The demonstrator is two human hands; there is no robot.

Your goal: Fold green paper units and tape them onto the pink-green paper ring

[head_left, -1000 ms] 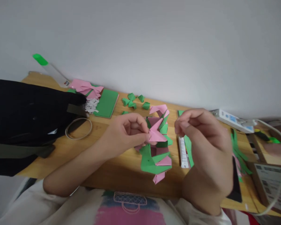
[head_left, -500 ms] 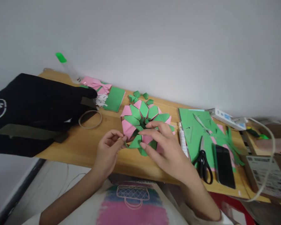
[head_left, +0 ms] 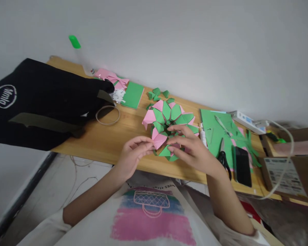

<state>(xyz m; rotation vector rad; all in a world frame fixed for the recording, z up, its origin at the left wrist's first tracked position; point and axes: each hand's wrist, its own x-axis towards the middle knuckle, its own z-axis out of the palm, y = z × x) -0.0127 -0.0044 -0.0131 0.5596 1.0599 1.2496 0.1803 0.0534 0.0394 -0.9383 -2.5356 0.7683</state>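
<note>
A ring of folded paper units [head_left: 166, 110] in pink and green sits near the table's front edge, with a dark opening in its middle. At its near left side, the thumb and forefinger of my left hand [head_left: 133, 155] pinch the outer tip of a pink folded paper piece [head_left: 159, 140]. My right hand [head_left: 196, 150] steadies the ring from the right, fingers curved over its near side, some tips by the central opening. That hand covers part of the ring's right and near side.
Several loose green folded pieces [head_left: 156, 91] lie behind the ring. Rightward are a glue tube [head_left: 203, 136], black-handled scissors [head_left: 222, 158], a phone [head_left: 242, 166], green paper sheets [head_left: 215, 119] and a power strip [head_left: 246, 120]. A tape roll [head_left: 107, 115] and black bag [head_left: 48, 92] are left.
My left hand has moved from a green flap to a pink piece on the near left. The ring's near side has shifted under my hands. The whole view has tilted slightly.
</note>
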